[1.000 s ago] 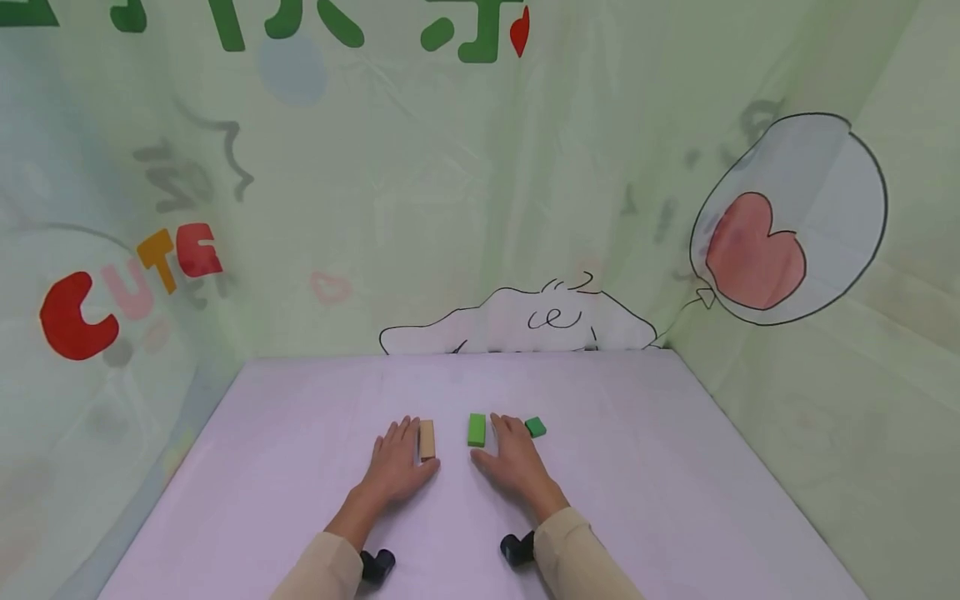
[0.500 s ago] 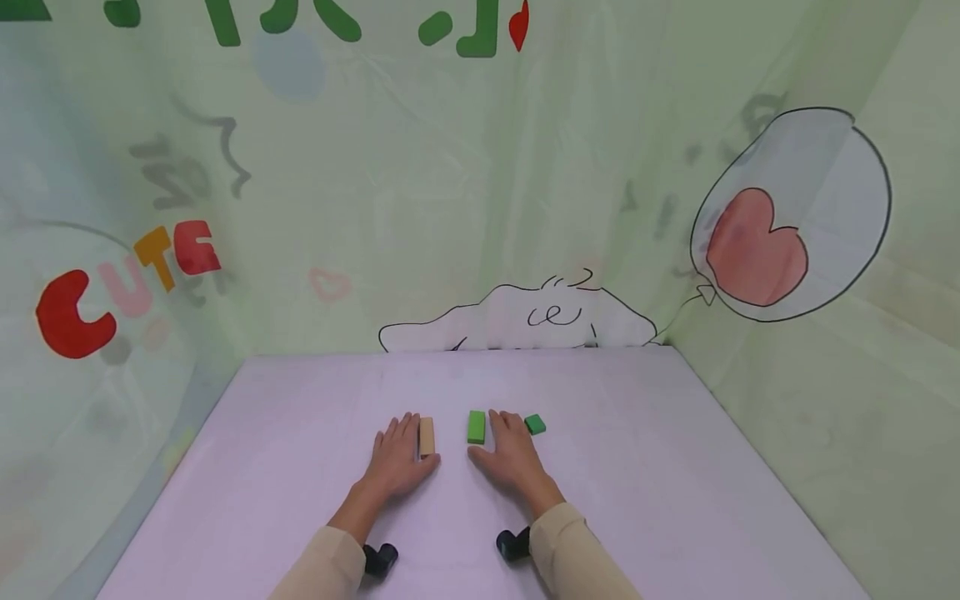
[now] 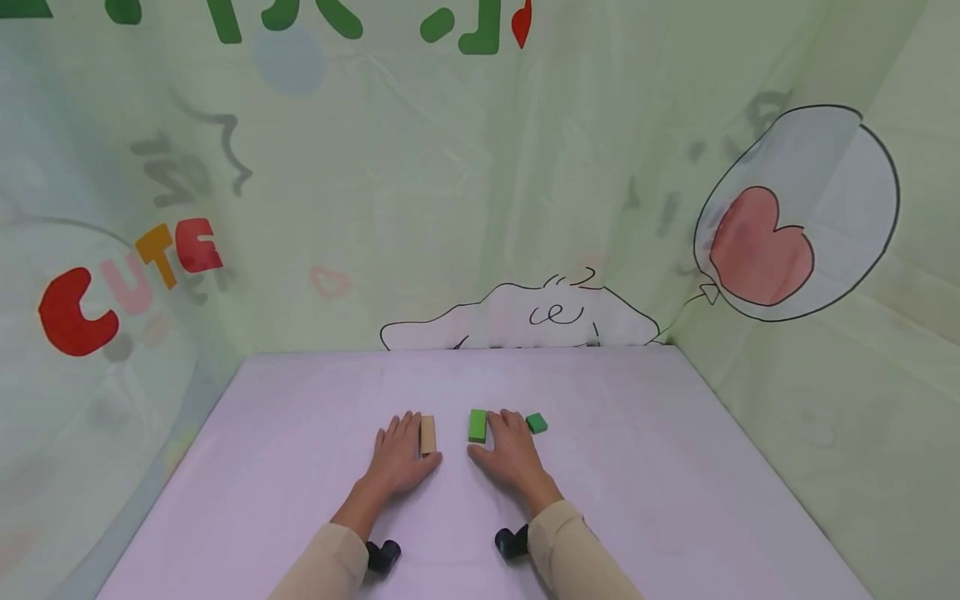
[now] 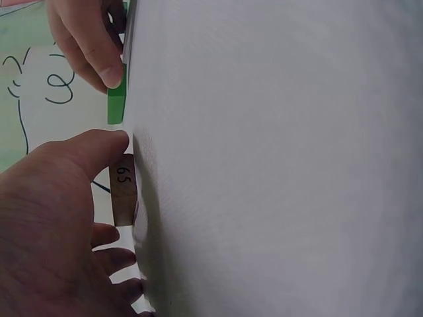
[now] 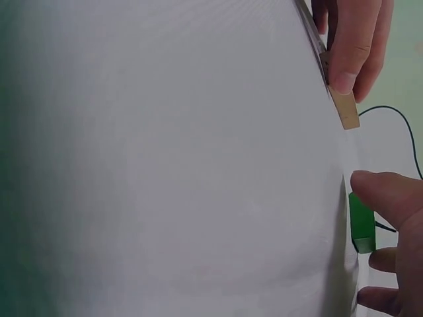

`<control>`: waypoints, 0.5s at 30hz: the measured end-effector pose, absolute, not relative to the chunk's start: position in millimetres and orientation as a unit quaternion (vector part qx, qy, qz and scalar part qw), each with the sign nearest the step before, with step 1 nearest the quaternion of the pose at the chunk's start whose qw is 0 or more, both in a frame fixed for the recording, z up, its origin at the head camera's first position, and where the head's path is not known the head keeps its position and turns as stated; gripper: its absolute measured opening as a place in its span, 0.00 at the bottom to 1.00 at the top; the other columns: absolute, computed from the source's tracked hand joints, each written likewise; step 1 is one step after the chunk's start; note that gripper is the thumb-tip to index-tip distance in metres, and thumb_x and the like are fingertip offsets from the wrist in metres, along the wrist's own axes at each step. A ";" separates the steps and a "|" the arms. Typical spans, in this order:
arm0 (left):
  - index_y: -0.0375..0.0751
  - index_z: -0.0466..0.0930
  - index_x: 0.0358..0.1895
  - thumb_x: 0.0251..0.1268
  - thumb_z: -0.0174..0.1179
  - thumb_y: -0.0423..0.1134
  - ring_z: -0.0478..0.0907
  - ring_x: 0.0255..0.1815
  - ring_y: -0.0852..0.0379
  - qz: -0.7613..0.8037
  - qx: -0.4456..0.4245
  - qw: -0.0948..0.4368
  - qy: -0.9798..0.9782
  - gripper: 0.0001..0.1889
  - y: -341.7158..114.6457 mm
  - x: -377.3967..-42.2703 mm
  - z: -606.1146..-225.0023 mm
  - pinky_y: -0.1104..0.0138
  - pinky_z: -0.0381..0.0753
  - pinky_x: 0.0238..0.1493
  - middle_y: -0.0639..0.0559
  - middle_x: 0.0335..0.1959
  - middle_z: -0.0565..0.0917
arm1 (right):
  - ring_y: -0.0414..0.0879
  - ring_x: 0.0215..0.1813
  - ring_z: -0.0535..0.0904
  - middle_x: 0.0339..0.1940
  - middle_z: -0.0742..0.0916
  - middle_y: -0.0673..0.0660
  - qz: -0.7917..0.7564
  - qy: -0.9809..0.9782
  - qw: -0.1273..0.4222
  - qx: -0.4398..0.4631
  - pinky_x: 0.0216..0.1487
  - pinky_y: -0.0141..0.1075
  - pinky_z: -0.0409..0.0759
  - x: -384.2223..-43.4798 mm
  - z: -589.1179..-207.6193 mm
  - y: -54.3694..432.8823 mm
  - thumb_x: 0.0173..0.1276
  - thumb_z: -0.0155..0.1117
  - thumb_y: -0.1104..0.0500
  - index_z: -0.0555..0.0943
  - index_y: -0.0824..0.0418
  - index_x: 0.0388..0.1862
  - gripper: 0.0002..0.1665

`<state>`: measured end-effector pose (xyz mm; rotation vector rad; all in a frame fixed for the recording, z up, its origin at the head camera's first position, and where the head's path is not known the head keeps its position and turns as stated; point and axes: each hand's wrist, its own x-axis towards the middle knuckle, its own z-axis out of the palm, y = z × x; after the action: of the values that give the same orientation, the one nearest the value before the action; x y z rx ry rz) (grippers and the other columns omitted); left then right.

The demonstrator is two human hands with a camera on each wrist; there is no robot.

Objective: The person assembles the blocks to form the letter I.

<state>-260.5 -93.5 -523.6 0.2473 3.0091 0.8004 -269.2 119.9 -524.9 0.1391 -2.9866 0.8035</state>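
A plain wooden block (image 3: 428, 434) lies lengthwise on the table, just right of my left hand (image 3: 397, 455). That hand rests palm down with straight fingers along the block's left side, its thumb by the near end. The left wrist view shows printed digits on the block's end face (image 4: 123, 188). To the right lies a bright green block (image 3: 477, 426). Beside it my right hand (image 3: 513, 451) rests with relaxed fingers, the index along its right side and the thumb near its front end. A small dark green block (image 3: 536, 423) lies just right of the right fingers.
The blocks lie on a pale lilac tabletop (image 3: 637, 467). Printed light green curtains (image 3: 420, 208) stand at the back and both sides. Black wrist devices (image 3: 513, 543) show by both sleeves.
The view shifts slightly with the head. Both hands stay nearly still beside the blocks, and the blocks keep their places on the table.
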 end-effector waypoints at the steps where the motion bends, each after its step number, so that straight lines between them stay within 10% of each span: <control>1: 0.28 0.59 0.78 0.68 0.64 0.52 0.54 0.82 0.30 0.257 0.078 0.012 0.963 0.44 -93.3 -260.3 -523.2 0.35 0.50 0.80 0.30 0.79 0.62 | 0.64 0.77 0.66 0.74 0.73 0.69 0.257 -0.965 0.021 0.043 0.76 0.58 0.67 -269.4 -524.7 119.5 0.67 0.72 0.45 0.71 0.65 0.75 0.43; 15: 0.30 0.60 0.78 0.68 0.63 0.52 0.53 0.82 0.29 0.261 0.069 0.014 0.963 0.43 -91.7 -260.5 -524.5 0.35 0.49 0.80 0.28 0.80 0.60 | 0.65 0.77 0.65 0.74 0.73 0.68 0.245 -0.968 0.037 0.037 0.77 0.58 0.66 -271.9 -527.4 114.1 0.66 0.74 0.45 0.71 0.64 0.74 0.44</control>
<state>-260.5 -91.7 -524.5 0.2153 2.9984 0.8127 -271.9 114.1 -527.4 0.1147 -2.9725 0.7529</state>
